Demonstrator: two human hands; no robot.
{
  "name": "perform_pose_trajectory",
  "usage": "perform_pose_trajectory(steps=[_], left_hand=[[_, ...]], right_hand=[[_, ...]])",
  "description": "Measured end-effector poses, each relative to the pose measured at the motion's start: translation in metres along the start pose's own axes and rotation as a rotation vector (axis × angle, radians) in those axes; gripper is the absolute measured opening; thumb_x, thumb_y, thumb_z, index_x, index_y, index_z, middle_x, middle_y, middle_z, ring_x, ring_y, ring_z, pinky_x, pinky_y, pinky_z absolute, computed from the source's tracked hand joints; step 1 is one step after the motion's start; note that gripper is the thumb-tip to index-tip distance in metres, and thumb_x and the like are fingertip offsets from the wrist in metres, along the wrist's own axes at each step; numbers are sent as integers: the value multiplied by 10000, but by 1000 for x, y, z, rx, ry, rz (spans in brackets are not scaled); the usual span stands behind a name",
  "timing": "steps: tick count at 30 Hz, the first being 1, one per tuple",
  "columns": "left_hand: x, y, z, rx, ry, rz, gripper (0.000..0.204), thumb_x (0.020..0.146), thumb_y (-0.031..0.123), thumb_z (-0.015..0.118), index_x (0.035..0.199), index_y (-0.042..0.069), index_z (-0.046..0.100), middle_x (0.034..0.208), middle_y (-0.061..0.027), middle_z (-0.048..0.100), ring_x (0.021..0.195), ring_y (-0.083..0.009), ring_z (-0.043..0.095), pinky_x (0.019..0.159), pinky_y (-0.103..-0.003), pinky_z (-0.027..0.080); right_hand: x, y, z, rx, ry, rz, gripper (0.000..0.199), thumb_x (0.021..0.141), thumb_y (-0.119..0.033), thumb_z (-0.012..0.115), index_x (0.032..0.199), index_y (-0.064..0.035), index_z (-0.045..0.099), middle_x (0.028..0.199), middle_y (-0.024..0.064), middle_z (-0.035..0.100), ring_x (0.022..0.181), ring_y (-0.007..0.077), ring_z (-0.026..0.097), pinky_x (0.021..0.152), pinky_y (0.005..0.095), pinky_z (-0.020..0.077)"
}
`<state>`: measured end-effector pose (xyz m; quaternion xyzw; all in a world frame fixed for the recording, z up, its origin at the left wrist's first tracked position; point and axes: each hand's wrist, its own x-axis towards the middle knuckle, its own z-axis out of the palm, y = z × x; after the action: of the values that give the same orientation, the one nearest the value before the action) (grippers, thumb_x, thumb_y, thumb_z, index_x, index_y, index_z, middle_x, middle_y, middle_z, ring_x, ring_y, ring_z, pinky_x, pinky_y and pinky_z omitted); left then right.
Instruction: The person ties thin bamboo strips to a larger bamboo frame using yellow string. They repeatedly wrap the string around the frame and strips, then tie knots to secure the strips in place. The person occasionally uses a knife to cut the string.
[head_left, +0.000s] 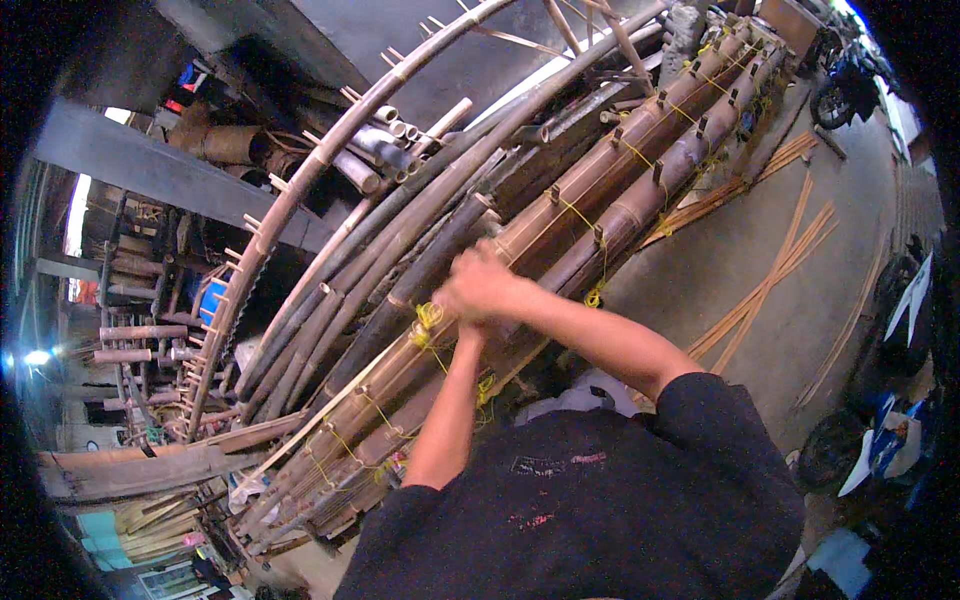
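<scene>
Over the middle of a long row of bamboo poles (580, 192), my two hands meet. My right hand (483, 278) lies across the left, its fingers curled in; whatever they hold is hidden. Beneath it only a little of my left hand (474, 322) shows, and its fingers are covered. Just left of the hands, a loose tangle of yellow cord (428, 318) sits on the bamboo. More yellow cord (633, 152) crosses the poles at intervals, passing by short dark pegs (598, 234) that stick up from them.
Loose bamboo poles (400, 232) lie stacked beyond the row, beneath a curved bamboo rail with pegs (290, 205). Thin split strips (770, 270) cross on the floor at right. Motorcycles (845, 92) stand along the right side. A wooden beam (150, 467) lies at lower left.
</scene>
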<state>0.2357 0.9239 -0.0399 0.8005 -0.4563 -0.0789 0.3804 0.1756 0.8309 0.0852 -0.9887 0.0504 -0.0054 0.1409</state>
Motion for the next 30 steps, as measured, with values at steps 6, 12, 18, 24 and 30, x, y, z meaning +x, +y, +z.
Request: perform_pose_trajectory(steps=[6, 12, 18, 24, 30], left_hand=[[18, 48, -37, 116, -272, -342, 346, 955, 298, 481, 1059, 25, 666, 1027, -247, 667, 1051, -443, 593, 997, -546, 348], [10, 62, -25, 175, -178, -428, 444, 994, 448, 416, 1031, 117, 708, 911, -164, 704, 976, -389, 644, 1028, -691, 186], [100, 92, -66, -262, 114, -194, 276, 955, 219, 551, 911, -26, 669, 758, -116, 684, 713, -213, 650, 664, -373, 487], [121, -23, -19, 316, -34, -273, 392, 962, 324, 444, 967, 14, 684, 994, -250, 658, 954, -457, 610, 841, -524, 466], [47, 3, -145, 273, -34, -203, 435, 971, 302, 431, 1134, -60, 607, 1065, -322, 618, 1019, -446, 602, 910, -503, 460]], right_hand=[[21, 66, -6, 1089, 1, 154, 531, 996, -467, 446, 894, 12, 651, 832, 150, 653, 773, 166, 561, 704, 349, 482], [-140, 28, 66, 560, 19, -212, 398, 959, -296, 530, 719, 5, 632, 699, 204, 626, 769, 407, 607, 802, 454, 477], [-142, 12, 84, 544, 116, -81, 424, 946, -315, 526, 628, -47, 608, 634, 150, 615, 696, 349, 618, 890, 424, 461], [-132, -13, 86, 155, -55, -71, 346, 937, -318, 532, 824, -40, 705, 795, 167, 671, 821, 337, 646, 933, 436, 452], [-121, -106, 141, 1277, -358, 131, 466, 950, -348, 564, 1293, -34, 537, 1135, 165, 627, 1005, 317, 620, 907, 424, 496]])
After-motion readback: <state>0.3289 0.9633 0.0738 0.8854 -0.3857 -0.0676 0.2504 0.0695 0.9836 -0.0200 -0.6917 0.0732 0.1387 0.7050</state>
